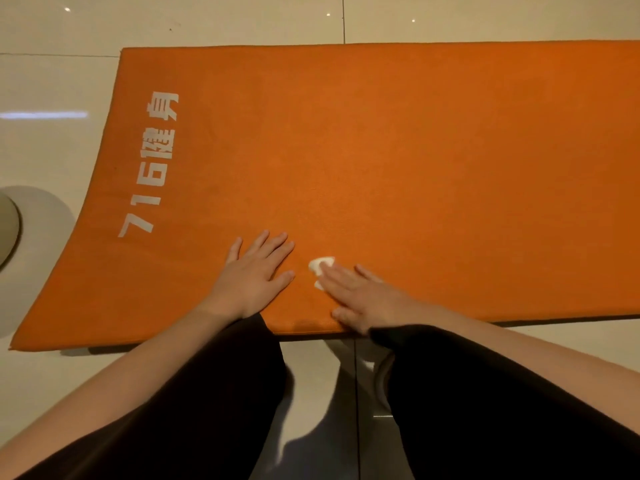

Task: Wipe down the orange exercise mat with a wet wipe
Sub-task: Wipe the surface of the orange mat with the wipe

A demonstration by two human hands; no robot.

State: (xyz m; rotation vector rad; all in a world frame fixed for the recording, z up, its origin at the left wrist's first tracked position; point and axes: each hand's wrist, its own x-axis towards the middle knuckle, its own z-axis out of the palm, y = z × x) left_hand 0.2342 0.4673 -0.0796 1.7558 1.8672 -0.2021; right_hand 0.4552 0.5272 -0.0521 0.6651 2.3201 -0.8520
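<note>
Looking like gym tbh, going by glossy beige floor tiles [242,19] and white "716健身" print [152,168] on orange mat [415,150].

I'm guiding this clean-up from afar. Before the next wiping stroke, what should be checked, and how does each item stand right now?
1. Wet wipe under right hand: ok, pressed flat onto the orange exercise mat.
2. Left hand steadying the mat: ok, palm flat on it.
3. Mat spread on tiled floor: ok.
4. Nothing lying in the stroke's path: ok, only white lettering at left.
5. Wipe moist enough: cannot tell.
6. Mat's right end: cannot tell, out of frame.
</note>
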